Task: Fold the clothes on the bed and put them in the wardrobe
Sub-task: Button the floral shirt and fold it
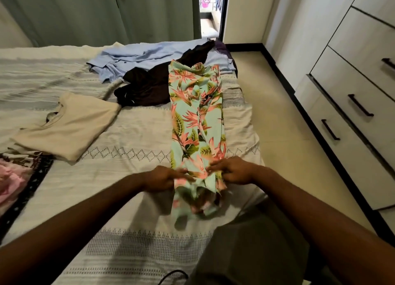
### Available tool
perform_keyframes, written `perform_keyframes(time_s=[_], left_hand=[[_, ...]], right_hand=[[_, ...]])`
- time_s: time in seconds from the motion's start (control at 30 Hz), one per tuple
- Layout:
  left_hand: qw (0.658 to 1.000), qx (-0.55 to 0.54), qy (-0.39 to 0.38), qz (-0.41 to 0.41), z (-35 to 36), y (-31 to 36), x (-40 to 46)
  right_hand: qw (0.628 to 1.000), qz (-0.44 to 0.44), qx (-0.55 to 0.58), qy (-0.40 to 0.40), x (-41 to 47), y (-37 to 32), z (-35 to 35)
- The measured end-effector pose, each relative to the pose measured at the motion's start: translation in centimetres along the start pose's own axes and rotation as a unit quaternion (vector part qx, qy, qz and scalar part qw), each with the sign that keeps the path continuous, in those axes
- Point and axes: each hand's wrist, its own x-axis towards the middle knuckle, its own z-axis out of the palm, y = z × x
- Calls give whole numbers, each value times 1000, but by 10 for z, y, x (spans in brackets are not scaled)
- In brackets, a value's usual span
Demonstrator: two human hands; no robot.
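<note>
Head | folding floral garment lengthwise | left hand, right hand pinching near hem | next: folding hem toward collar

A single wide-angle head view looks forward and steeply down from above the near edge of the bed, close over both forearms; it faces along the mattress toward the green curtain, with the wardrobe bent along the right margin
</note>
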Motion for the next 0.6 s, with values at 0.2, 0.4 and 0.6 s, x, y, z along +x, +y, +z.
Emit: perform_keyframes(time_s=[0.2,0.4,0.6], left_hand=[[789,-546,198,-201,-29,-19,29],[713,-574,310,-258,-11,-22,45],[710,-539,359,-277,-8,-16,54]], right_hand=[[804,239,497,221,30,5,-21],[725,257,587,253,43,13,-12],[637,174,695,285,38,14,-11]])
